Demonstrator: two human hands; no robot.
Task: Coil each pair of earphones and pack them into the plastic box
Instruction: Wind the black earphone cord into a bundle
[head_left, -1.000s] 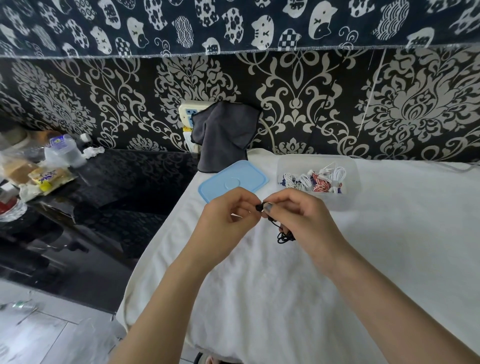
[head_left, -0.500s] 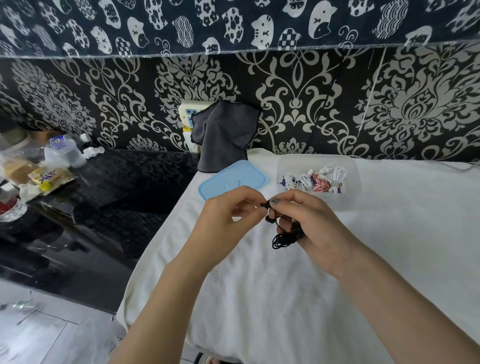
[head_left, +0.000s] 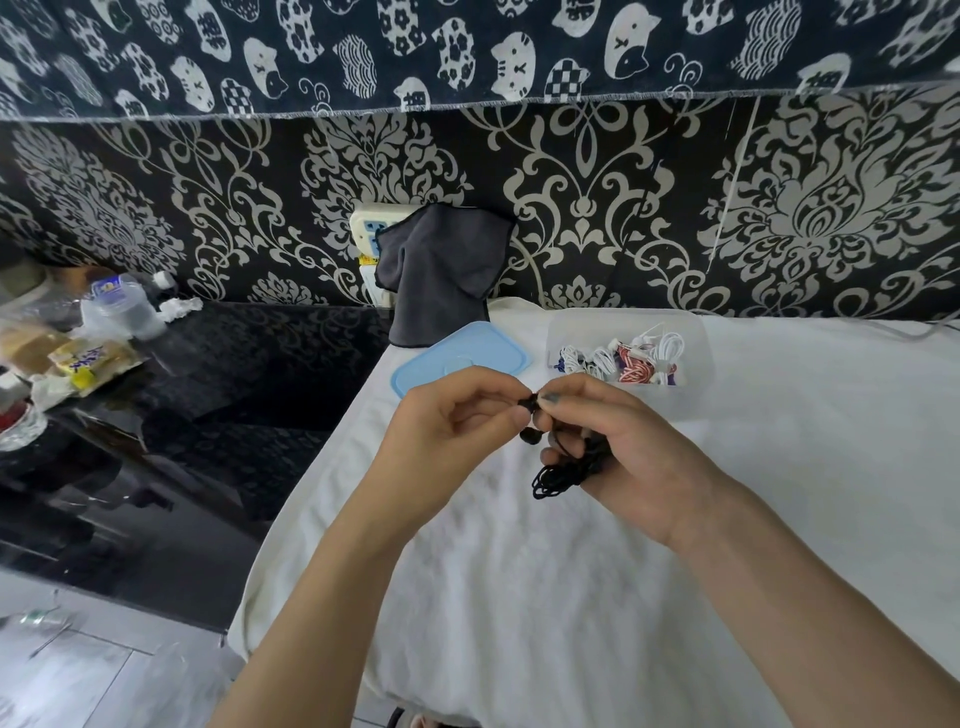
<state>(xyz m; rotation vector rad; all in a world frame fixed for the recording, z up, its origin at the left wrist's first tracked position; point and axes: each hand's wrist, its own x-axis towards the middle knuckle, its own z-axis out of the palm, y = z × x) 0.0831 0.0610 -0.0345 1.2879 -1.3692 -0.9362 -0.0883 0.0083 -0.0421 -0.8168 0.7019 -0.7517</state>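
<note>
Head view
Black earphones (head_left: 563, 470): a coiled bundle hung from the right hand (head_left: 618, 457), above the white cloth (head_left: 519, 597).
Right hand: fingers curled round the coil.
Left hand (head_left: 447, 441): pinched an earbud just left of it.
Plastic box (head_left: 631, 358): far right, holding coiled earphones.
Blue lid (head_left: 460, 358): left of the box.

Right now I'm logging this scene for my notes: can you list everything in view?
black earphones: 1 pair, black, coiled, in both hands
plastic box: 1, clear, open, on white cloth
packed earphones: several, white, red-white, inside box
lid: 1, blue, left of box
white cloth: 1, covers table
towel: 1, grey, hangs on wall
snack packets: some, yellow, dark counter
left hand: pinches an earbud
right hand: holds the coil
</note>
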